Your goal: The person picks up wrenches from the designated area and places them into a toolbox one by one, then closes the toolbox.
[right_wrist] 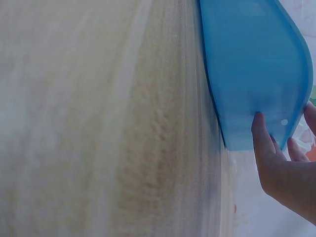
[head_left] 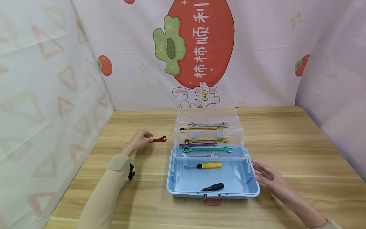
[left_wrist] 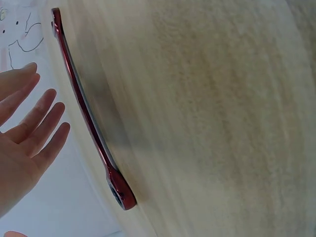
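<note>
A red ratchet wrench (head_left: pixel 160 139) lies on the table left of the box. My left hand (head_left: pixel 138 140) is right beside it; in the left wrist view, the fingers (left_wrist: pixel 47 118) are spread and apart from the wrench (left_wrist: pixel 83 98). At the right side of a blue toolbox (head_left: pixel 170 184), my right hand (head_left: pixel 270 181) rests its loosely extended fingers against the wall, as the right wrist view also shows on the blue side (right_wrist: pixel 254 69). Inside the box lie a yellow-handled screwdriver (head_left: pixel 211 165) and a black-handled screwdriver (head_left: pixel 216 187).
Clear plastic trays (head_left: pixel 208 135) unfold at the back of the box. They hold several wrenches, among them a green wrench (head_left: pixel 207 149), a purple wrench (head_left: pixel 201 145) and a gold wrench (head_left: pixel 206 141). A pink latch (head_left: pixel 211 200) hangs at the front. Printed cloth (head_left: pixel 257 63) walls the table.
</note>
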### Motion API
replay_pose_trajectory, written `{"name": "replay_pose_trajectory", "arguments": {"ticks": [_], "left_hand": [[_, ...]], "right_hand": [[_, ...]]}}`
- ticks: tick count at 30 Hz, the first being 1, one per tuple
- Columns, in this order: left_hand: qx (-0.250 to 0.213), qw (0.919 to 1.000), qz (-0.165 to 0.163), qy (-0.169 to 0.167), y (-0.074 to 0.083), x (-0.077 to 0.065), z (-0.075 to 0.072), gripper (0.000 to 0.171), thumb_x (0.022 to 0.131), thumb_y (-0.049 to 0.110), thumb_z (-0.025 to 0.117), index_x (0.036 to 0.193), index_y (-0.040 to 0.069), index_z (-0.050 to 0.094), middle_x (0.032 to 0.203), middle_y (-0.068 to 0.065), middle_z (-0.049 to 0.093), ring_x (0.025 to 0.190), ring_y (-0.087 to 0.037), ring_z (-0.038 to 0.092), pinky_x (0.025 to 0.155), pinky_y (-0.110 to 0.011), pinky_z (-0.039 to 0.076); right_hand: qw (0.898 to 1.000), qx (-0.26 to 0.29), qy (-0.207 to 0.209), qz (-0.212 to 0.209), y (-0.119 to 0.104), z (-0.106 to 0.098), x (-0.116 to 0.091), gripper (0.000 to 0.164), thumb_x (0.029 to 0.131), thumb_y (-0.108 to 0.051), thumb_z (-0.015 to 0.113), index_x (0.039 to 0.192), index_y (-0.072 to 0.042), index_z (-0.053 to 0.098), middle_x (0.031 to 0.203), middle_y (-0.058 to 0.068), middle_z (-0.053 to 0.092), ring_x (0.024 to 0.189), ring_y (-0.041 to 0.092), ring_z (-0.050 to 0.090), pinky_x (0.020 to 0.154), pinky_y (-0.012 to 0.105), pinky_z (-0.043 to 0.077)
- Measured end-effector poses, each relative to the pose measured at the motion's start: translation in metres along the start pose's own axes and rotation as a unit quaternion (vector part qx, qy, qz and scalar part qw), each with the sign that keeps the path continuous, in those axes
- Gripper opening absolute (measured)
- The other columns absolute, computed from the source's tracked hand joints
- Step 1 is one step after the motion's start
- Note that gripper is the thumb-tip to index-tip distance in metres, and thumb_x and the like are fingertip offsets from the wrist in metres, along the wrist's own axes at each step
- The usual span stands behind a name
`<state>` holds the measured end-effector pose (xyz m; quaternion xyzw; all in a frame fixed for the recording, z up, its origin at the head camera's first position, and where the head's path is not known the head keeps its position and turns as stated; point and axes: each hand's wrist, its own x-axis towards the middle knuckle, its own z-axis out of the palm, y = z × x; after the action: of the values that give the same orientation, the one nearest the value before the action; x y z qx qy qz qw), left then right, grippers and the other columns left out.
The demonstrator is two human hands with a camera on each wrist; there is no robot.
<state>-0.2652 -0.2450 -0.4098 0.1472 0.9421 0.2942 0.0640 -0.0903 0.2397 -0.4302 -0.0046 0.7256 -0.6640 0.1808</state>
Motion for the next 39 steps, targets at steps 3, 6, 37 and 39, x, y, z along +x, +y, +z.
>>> {"name": "replay_pose_trajectory", "arguments": {"ticks": [3,6,37,39], "left_hand": [[0.004,0.9999,-0.005,-0.01,-0.002,0.001,0.0,0.022,0.084,0.003,0.057,0.102,-0.007,0.06,0.103,-0.023,0.057,0.095,-0.034,0.052,0.08,-0.045,0.042],[0.015,0.9998,-0.006,-0.014,-0.004,0.002,0.001,0.021,0.083,0.003,0.058,0.102,-0.006,0.06,0.101,-0.021,0.058,0.094,-0.034,0.053,0.08,-0.044,0.043],[0.037,0.998,-0.036,-0.035,-0.017,0.01,0.005,0.012,0.078,-0.002,0.061,0.09,-0.001,0.063,0.07,-0.007,0.054,0.062,-0.017,0.045,0.058,-0.027,0.037],[0.033,0.998,-0.039,-0.036,-0.016,0.01,0.005,0.012,0.078,-0.002,0.062,0.089,-0.001,0.062,0.07,-0.007,0.055,0.062,-0.016,0.045,0.058,-0.027,0.036]], "right_hand": [[1.0,0.004,0.001,0.003,0.0,0.0,0.0,0.064,0.09,-0.018,0.05,0.14,-0.001,0.013,0.141,0.028,0.013,0.1,-0.01,0.047,0.083,0.025,0.045],[1.0,0.005,0.0,0.003,0.0,0.0,0.0,0.064,0.09,-0.018,0.05,0.14,-0.001,0.013,0.141,0.028,0.013,0.1,-0.01,0.047,0.083,0.025,0.045],[1.0,0.003,-0.002,-0.009,0.002,0.0,0.0,0.062,0.091,-0.016,0.05,0.14,-0.001,0.014,0.14,0.028,0.016,0.102,-0.01,0.046,0.083,0.023,0.045],[1.0,0.002,-0.002,-0.009,0.002,0.0,0.0,0.062,0.091,-0.016,0.05,0.14,-0.001,0.014,0.14,0.027,0.017,0.102,-0.01,0.047,0.083,0.023,0.045]]}}
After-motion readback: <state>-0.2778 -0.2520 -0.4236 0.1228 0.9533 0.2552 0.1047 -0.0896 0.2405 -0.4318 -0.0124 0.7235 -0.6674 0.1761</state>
